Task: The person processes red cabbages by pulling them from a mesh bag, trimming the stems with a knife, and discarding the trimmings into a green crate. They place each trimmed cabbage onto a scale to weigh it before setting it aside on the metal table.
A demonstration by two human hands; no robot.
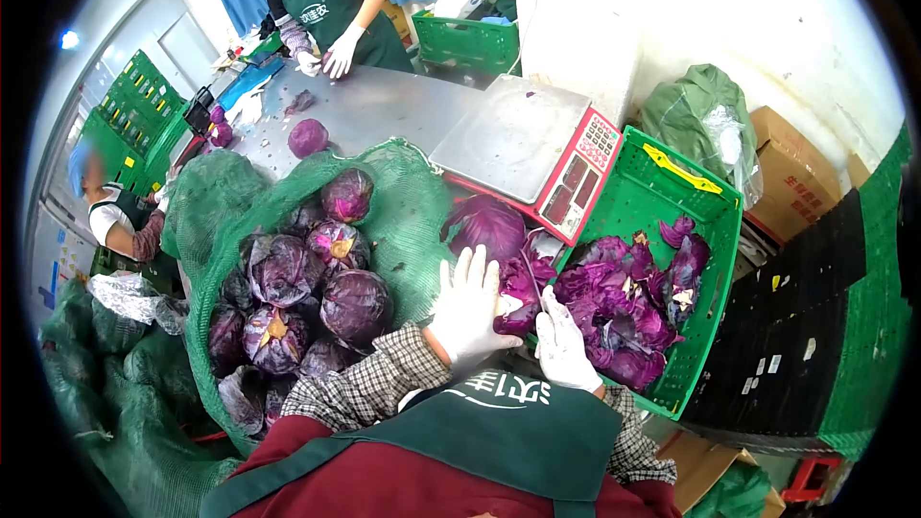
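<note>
A red cabbage (519, 290) with a pale cut stem lies between my two white-gloved hands, close to my apron. My left hand (468, 311) is open at its left side, fingers stretched and spread. On the other side my right hand (566, 347) is open, its fingers extended alongside the cabbage and near the crate's edge. Just beyond sits another, larger red cabbage (487, 227). Left of my hands, a green mesh sack (395, 194) is spread wide around several red cabbages (356, 308).
A green crate (721, 221) on the right holds loose purple leaves (614, 312). A red-edged scale (513, 139) stands on the metal table (393, 101). Across it, a person (336, 10) in gloves handles something purple. Another person (120, 211) is at left. Black stacked crates (787, 326) stand at right.
</note>
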